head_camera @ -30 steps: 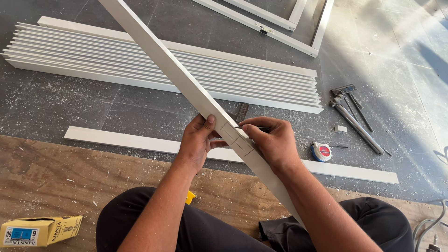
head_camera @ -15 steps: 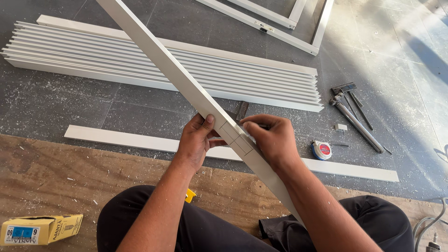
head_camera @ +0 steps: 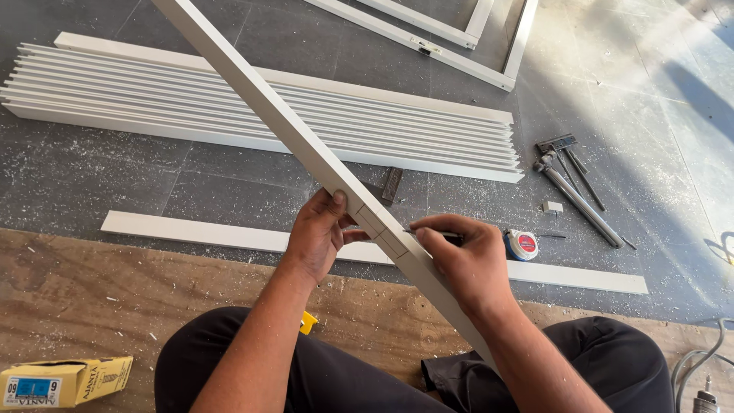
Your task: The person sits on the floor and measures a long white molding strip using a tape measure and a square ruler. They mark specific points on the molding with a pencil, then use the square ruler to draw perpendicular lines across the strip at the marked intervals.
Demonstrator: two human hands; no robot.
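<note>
A long white bar (head_camera: pixel 260 99) runs diagonally from the top left down over my lap. My left hand (head_camera: pixel 317 233) grips its underside, thumb on the top face next to some pencil lines. My right hand (head_camera: pixel 466 260) rests on the bar just below and holds a thin dark marking tool (head_camera: pixel 432 231) whose tip touches the marked spot. A dark metal square (head_camera: pixel 390 183) lies on the floor behind the bar, partly hidden.
A stack of white slats (head_camera: pixel 229 115) lies across the grey floor, a single white strip (head_camera: pixel 191 229) nearer me. A tape measure (head_camera: pixel 524 245), a rivet tool (head_camera: pixel 573 191), a white frame (head_camera: pixel 489 69), a yellow box (head_camera: pixel 65 378) and a drill (head_camera: pixel 707 398) lie around.
My right hand has slid slightly down the bar and the marking tool's tip now shows on the pencil lines. The left hand holds as before.
</note>
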